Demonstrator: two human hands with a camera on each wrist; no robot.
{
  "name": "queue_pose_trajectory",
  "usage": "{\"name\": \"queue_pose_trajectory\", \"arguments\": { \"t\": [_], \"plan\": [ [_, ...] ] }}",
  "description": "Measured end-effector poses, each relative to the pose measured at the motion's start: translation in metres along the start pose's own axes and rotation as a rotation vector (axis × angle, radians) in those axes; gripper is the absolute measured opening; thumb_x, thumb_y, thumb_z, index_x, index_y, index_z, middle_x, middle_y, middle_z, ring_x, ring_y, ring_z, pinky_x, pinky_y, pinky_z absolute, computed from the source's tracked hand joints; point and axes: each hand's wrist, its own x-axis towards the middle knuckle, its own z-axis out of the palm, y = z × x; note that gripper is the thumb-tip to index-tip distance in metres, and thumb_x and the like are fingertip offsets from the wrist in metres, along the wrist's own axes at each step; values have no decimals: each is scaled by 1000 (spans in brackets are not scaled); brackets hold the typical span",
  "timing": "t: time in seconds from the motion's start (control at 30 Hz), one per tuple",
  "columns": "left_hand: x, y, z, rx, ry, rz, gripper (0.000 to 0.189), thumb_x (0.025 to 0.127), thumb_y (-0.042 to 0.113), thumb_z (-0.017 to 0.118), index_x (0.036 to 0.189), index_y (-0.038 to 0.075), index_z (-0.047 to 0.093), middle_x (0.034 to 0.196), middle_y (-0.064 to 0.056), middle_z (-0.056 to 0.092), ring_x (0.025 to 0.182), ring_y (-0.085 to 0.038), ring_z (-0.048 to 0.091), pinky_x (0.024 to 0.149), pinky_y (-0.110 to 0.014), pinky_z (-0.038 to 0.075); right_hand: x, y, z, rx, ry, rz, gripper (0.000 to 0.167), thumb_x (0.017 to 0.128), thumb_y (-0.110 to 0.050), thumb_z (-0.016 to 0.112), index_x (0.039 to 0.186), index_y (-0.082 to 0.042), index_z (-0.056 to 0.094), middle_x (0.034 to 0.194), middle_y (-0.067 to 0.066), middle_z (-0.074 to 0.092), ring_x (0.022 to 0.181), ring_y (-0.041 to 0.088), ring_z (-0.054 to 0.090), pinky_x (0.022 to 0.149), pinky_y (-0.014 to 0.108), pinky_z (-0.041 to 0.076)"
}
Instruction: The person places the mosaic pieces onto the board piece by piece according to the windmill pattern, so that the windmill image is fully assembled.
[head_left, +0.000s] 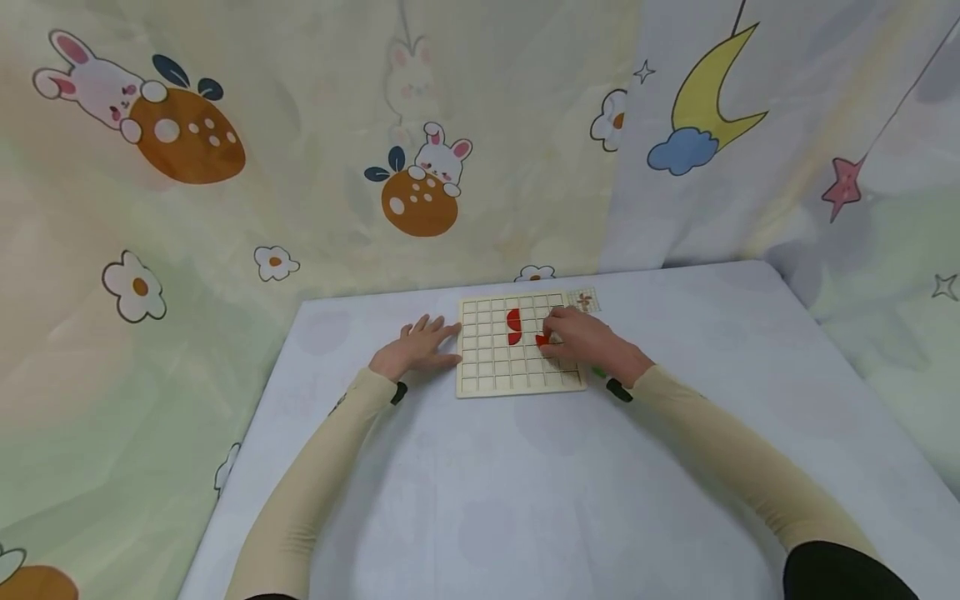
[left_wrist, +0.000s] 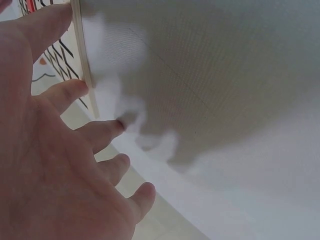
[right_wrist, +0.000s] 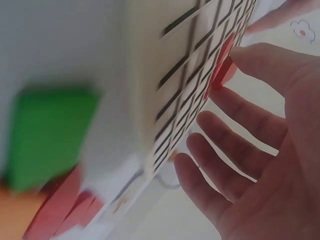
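A pale wooden board (head_left: 487, 385) with a grid of square cells lies on the table. On its upper middle rest red curved-edge pieces (head_left: 513, 320), one below the other. My left hand (head_left: 420, 343) has its fingers spread, with thumb and index fingertip at the board's left edge; the left wrist view shows them against the rim (left_wrist: 81, 50). Over the right half of the board, my right hand (head_left: 588, 340) pinches another red piece (right_wrist: 226, 71) between thumb and index finger. Its other fingers stay extended beside the grid.
A small printed card (head_left: 585, 299) lies at the board's upper right corner. Right of the board, partly hidden by my right arm, are a green block (right_wrist: 52, 132), an orange block (right_wrist: 20, 212) and red pieces (right_wrist: 62, 210). A patterned cloth backdrop (head_left: 315, 200) hangs behind the white table (head_left: 480, 500).
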Motion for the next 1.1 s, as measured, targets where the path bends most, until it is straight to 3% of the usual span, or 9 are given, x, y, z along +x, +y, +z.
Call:
{"name": "queue_pose_trajectory", "arguments": {
  "t": [0.43, 0.63, 0.87, 1.1],
  "plan": [
    [-1, -1, 2, 16, 7, -2, 76, 99, 60, 50, 162, 27, 21, 169, -14, 13, 157, -41, 3, 124, -62, 9, 38, -49, 16, -182, 38, -109, 27, 95, -38, 67, 99, -11, 66, 102, 5, 60, 90, 23, 53, 74, 36, 49],
    [0, -2, 3, 12, 8, -2, 76, 99, 61, 50, 162, 28, 22, 169, -13, 14, 157, -40, 3, 124, -62, 8, 48, -57, 22, -257, 51, -112, 28, 97, -40, 64, 97, -12, 66, 101, 4, 59, 90, 23, 52, 80, 41, 49],
    [2, -1, 3, 14, 2, -2, 76, 99, 61, 49, 162, 29, 22, 170, -13, 13, 157, -39, 2, 124, -61, 8, 49, -56, 25, -248, 76, -83, 36, 95, -47, 66, 100, -11, 68, 102, 5, 60, 94, 25, 54, 83, 43, 50],
    [1, 0, 0, 14, -9, -6, 76, 99, 60, 50, 162, 28, 21, 170, -14, 12, 157, -40, 2, 124, -61, 9, 49, -53, 26, -191, 93, -133, 25, 97, -33, 65, 113, -13, 67, 112, 5, 60, 99, 24, 53, 86, 42, 49]
  ]
}}
